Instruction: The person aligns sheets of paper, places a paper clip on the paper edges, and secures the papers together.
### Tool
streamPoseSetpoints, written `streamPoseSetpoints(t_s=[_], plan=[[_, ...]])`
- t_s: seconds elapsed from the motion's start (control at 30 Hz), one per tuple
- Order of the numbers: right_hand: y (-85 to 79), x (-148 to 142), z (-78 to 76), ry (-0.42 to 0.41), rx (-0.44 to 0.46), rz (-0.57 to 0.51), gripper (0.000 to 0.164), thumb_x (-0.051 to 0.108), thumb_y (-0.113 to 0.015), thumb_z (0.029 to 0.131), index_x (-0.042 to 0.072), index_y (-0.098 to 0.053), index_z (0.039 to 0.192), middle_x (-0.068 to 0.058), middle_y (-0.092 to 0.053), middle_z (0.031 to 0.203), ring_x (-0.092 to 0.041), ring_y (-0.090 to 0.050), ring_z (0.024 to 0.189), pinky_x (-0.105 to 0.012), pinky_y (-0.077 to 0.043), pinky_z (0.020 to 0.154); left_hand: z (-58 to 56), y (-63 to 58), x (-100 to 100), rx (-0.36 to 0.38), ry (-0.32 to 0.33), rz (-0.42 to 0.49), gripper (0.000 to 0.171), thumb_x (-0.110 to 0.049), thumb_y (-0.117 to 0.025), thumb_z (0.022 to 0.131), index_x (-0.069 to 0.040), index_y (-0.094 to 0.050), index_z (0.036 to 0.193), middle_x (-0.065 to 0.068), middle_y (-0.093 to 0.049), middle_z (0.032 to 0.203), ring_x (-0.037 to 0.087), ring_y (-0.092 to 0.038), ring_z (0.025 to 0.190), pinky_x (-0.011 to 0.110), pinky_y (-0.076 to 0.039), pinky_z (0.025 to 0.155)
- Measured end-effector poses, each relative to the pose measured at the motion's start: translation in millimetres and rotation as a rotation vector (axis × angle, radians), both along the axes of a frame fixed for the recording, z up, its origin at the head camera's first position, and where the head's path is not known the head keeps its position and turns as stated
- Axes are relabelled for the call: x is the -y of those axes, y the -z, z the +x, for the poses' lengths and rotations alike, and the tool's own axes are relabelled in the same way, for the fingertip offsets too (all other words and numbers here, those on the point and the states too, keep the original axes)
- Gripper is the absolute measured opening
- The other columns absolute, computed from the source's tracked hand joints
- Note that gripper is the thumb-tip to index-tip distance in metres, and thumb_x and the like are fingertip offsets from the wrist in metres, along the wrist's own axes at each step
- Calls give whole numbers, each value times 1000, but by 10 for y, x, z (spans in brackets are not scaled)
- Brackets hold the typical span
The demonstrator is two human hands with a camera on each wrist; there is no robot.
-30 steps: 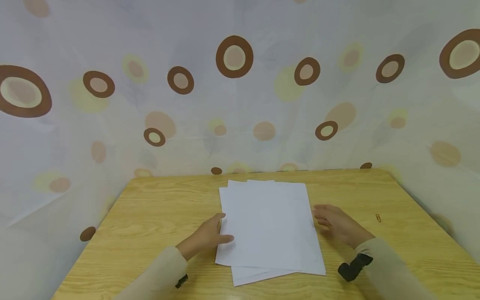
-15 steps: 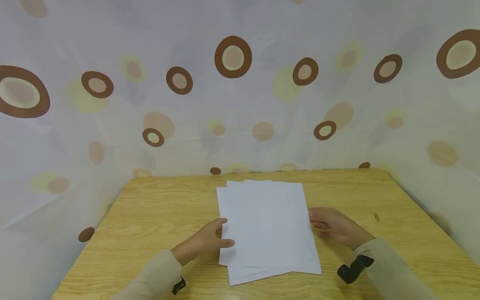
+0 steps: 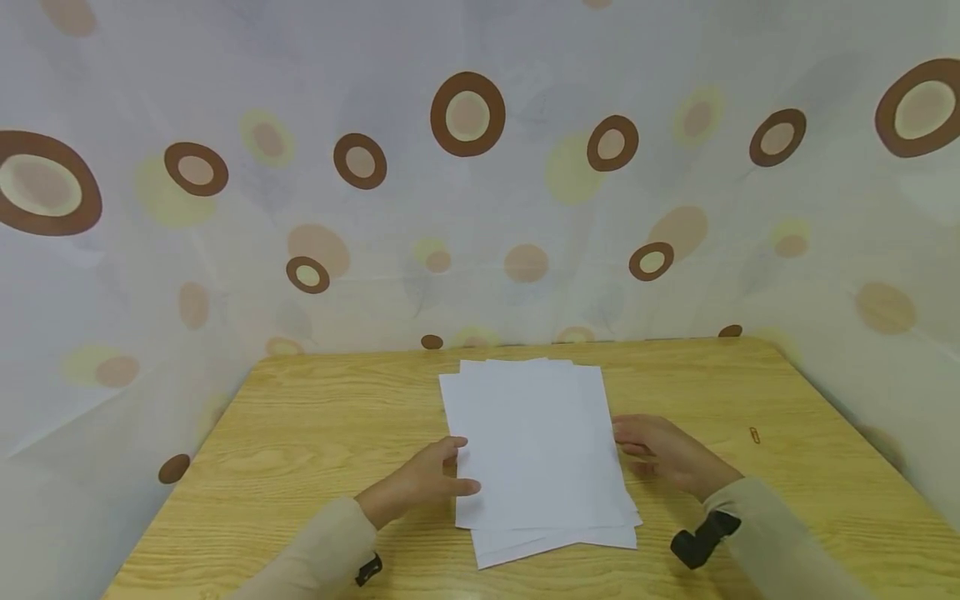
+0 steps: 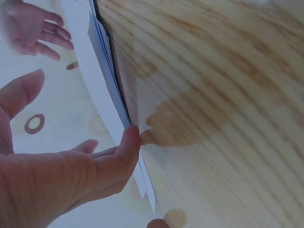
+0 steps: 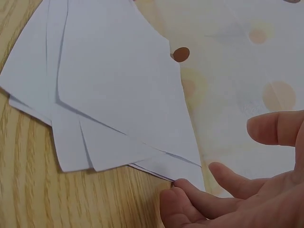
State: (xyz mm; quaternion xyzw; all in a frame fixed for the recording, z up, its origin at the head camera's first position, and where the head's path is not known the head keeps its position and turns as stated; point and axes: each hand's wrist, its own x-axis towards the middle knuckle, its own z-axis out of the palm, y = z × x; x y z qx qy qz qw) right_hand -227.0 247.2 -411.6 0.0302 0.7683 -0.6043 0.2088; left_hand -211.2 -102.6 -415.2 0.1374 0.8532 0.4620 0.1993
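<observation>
A loose stack of white paper sheets [image 3: 536,450] lies on the wooden table, its corners fanned out unevenly. At the stack's left edge is my left hand [image 3: 422,482], fingers extended and thumb reaching over the top sheet. In the left wrist view, fingertips [image 4: 130,135] touch the side of the sheets [image 4: 107,90], with the thumb raised apart. My right hand [image 3: 671,452] stands at the opposite edge, its fingers lightly bent against the sheets. The right wrist view shows its fingertips [image 5: 178,202] at a lower corner of the stack [image 5: 118,71], the thumb held away.
A small orange paper clip [image 3: 754,435] lies on the table [image 3: 322,417], right of my right hand. Behind and beside the table hangs a white curtain [image 3: 480,217] with brown and beige circles. Black straps are on both wrists.
My right hand has moved left against the edge of the stack, and my left hand has shifted slightly right. The sheets have slid against each other, with the stack now narrower.
</observation>
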Motion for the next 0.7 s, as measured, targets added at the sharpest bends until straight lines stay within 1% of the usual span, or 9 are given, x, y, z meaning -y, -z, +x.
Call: streamPoseSetpoints(t_s=[0.1, 0.23, 0.37, 0.5, 0.6, 0.7], plan=[[17, 26, -7, -5, -4, 22, 58, 22, -46, 101, -10, -26, 145, -30, -30, 147, -40, -37, 128, -33, -46, 84, -3, -1, -16, 7, 8, 6, 74, -20, -75, 85, 4, -35, 143, 31, -36, 144, 46, -34, 134, 56, -31, 107], [33, 51, -11, -6, -4, 25, 58, 22, -47, 100, -9, -27, 145, -29, -29, 147, -42, -34, 130, -35, -45, 85, -10, -1, -32, 11, 16, 5, 74, -22, -74, 85, 3, -36, 143, 30, -37, 144, 45, -34, 134, 56, -30, 108], [42, 71, -15, -16, -16, 36, 58, 22, -47, 100, -9, -27, 145, -30, -31, 147, -45, -33, 132, -40, -44, 90, -10, -3, -52, 29, 31, 19, 75, -23, -74, 85, 2, -35, 144, 29, -34, 146, 44, -32, 136, 55, -29, 108], [53, 90, -22, -15, -20, 48, 56, 21, -46, 101, -9, -27, 145, -30, -33, 146, -44, -35, 132, -45, -42, 95, 0, -17, -83, 43, 25, 23, 74, -21, -75, 85, 3, -36, 143, 29, -33, 147, 44, -30, 137, 55, -30, 108], [61, 93, -26, -22, -19, 46, 57, 21, -45, 101, -10, -26, 145, -31, -33, 145, -45, -35, 131, -52, -37, 101, 2, -24, -105, 47, 12, 12, 72, -19, -75, 84, 2, -38, 142, 29, -33, 147, 44, -30, 137, 54, -31, 108], [66, 93, -30, -34, -21, 42, 57, 21, -44, 101, -10, -25, 145, -33, -31, 146, -46, -33, 132, -57, -29, 107, -3, -20, -117, 57, 4, 2, 70, -18, -75, 85, 0, -39, 142, 28, -33, 147, 43, -30, 137, 54, -31, 108]])
